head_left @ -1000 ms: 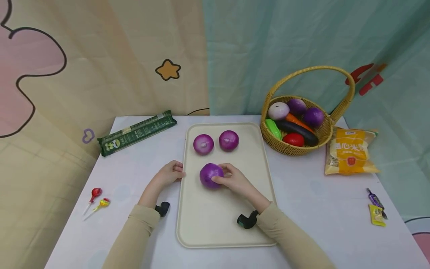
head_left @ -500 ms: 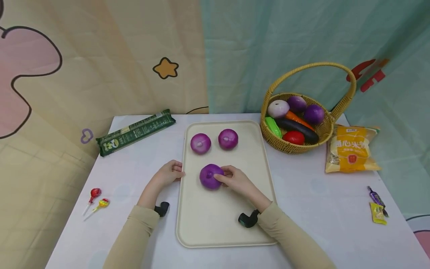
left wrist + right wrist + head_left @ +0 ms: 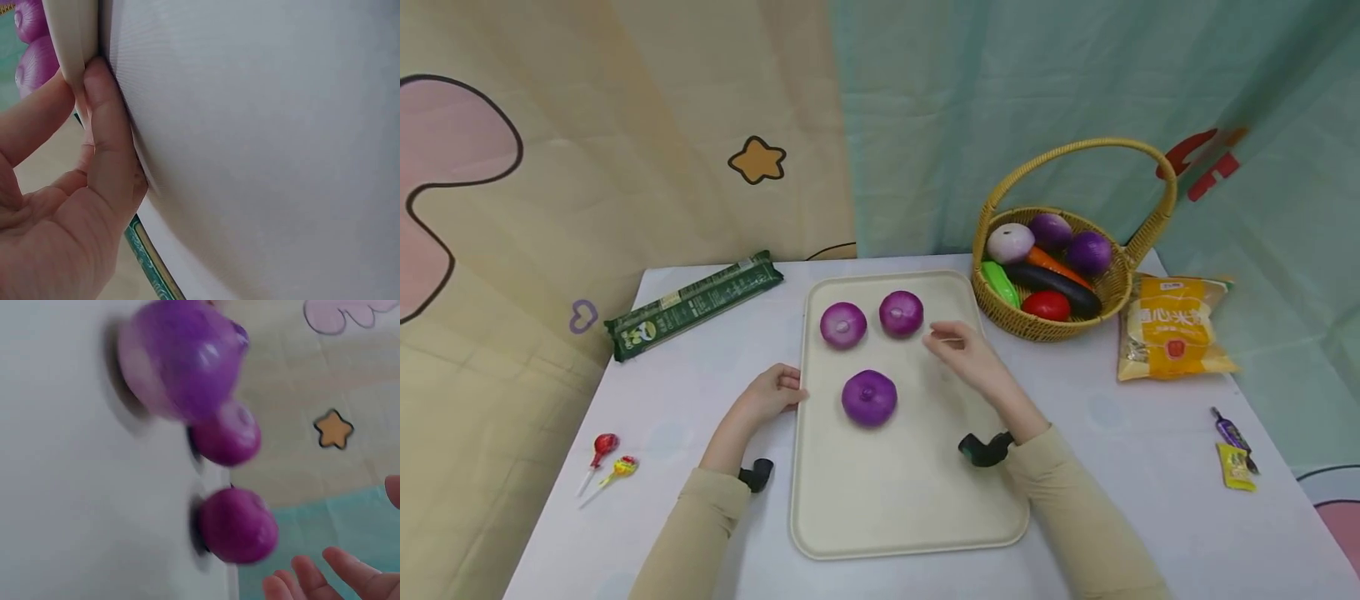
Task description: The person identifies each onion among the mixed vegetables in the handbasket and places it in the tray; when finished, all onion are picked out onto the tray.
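Note:
In the head view, a cream tray (image 3: 910, 492) holds two red onions (image 3: 843, 325) at its far end and a round purple vegetable (image 3: 869, 398) in the middle, with a small stub on top. The right wrist view shows a pale patch on that purple vegetable (image 3: 181, 359). My left hand (image 3: 769, 395) pinches the tray's left edge; the left wrist view has the rim (image 3: 72, 37) between thumb and finger. My right hand (image 3: 966, 358) hovers over the tray's right side, fingers loosely bent, holding nothing, right of the farther-right onion.
Behind the tray's right corner stands a wicker basket (image 3: 1052, 329) of vegetables. Right of it lies a yellow snack bag (image 3: 1176, 329). A green packet (image 3: 696, 304) lies back left, two lollipops (image 3: 604, 446) front left, small wrapped candies (image 3: 1235, 465) far right. Curtains hang behind.
My right hand has let go of the purple vegetable and moved away to the right and back. The vegetable stays on the tray. My left hand keeps its hold on the edge.

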`<state>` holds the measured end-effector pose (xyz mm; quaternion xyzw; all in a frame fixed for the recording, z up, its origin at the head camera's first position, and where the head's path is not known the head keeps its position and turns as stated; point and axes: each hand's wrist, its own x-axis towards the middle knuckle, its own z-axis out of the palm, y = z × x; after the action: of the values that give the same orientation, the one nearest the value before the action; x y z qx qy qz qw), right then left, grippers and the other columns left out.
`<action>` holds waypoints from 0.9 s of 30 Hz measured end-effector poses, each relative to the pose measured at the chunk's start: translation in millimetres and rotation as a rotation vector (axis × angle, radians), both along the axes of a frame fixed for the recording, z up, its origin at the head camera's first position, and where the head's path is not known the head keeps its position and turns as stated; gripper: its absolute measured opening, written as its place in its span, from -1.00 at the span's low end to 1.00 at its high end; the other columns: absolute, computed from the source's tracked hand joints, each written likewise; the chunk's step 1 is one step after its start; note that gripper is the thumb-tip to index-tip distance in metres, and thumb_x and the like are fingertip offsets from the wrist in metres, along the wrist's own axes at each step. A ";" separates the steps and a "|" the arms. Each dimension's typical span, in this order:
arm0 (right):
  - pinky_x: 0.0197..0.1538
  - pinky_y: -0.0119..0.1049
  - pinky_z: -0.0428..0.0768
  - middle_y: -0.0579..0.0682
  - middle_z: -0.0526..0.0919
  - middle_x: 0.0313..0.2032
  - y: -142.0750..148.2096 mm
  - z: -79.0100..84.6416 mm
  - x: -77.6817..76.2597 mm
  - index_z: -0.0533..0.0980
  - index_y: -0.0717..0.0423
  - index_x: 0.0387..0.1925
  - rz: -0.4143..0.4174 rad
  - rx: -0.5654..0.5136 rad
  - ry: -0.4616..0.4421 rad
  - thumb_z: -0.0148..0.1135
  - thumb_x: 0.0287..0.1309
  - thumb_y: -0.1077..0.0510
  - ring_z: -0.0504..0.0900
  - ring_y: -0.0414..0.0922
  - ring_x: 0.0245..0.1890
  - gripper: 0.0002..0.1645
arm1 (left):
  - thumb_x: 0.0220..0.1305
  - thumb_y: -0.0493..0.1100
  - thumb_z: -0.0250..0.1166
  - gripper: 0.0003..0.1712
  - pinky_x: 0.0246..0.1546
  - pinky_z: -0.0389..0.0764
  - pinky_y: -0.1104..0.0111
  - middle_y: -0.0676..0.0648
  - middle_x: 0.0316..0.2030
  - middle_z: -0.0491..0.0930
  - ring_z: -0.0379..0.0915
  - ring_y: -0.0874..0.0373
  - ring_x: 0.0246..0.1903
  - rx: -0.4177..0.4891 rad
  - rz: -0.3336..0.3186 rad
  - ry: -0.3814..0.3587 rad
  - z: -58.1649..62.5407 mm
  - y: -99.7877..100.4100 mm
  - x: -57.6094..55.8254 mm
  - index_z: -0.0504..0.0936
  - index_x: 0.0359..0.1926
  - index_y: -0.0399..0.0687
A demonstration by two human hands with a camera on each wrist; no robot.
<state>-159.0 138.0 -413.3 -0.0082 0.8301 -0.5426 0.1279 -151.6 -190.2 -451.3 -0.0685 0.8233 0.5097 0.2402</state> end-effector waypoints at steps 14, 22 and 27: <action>0.23 -0.29 0.55 0.13 0.43 0.26 98.9 30.4 -89.7 0.30 0.16 0.36 -0.593 -0.086 0.177 0.20 0.30 -0.10 0.48 -0.20 0.02 -0.27 | 0.32 -0.36 0.22 -0.59 -0.09 0.71 0.31 -0.20 -0.13 0.49 0.52 0.15 -0.24 0.010 0.006 0.008 -3.6 -1.4 1.5 0.36 0.13 -0.43; 0.46 -0.26 0.31 0.17 0.20 0.42 92.4 23.0 -119.0 0.13 0.18 0.44 -0.684 -0.216 0.125 0.24 0.25 -0.09 0.25 -0.04 0.35 -0.12 | 0.29 -0.37 0.24 -0.61 -0.14 0.71 0.31 -0.20 -0.18 0.51 0.53 0.15 -0.27 0.011 0.026 0.023 -7.2 0.1 3.8 0.39 0.09 -0.43; 0.47 -0.18 0.32 0.13 0.00 0.51 88.4 20.6 -129.1 -0.06 0.12 0.52 -0.657 -0.257 0.024 0.19 0.27 -0.12 0.16 -0.02 0.44 -0.01 | 0.28 -0.38 0.24 -0.62 -0.14 0.71 0.31 -0.19 -0.18 0.50 0.52 0.16 -0.28 0.018 0.041 0.028 -7.9 -0.5 4.2 0.40 0.08 -0.42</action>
<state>-288.2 226.4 -392.6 0.2368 0.7149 -0.6546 -0.0653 -147.5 -190.8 -459.3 -0.0758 0.8205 0.5227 0.2188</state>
